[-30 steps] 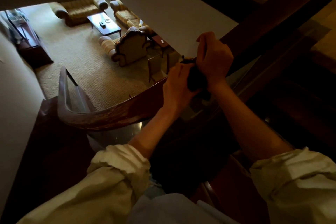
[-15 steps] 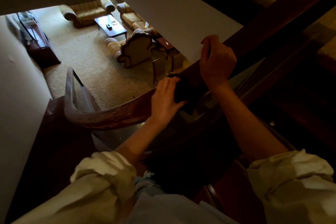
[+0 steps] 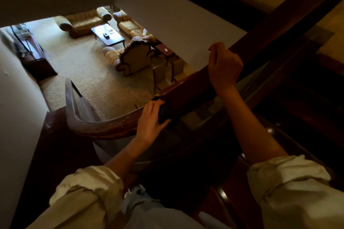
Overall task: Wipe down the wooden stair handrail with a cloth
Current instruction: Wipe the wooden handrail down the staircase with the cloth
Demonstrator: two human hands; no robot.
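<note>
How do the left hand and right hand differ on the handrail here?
The left hand holds a dark cloth against the handrail; the right hand grips bare wood. The left hand sits lower along it, the right hand higher. Both touch the same rail.

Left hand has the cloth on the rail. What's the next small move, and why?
Probably slide the left hand and cloth down the rail toward its curve: the cloth lies against the rail, the bend below looks pale, and the right hand grips the rail above.
</note>
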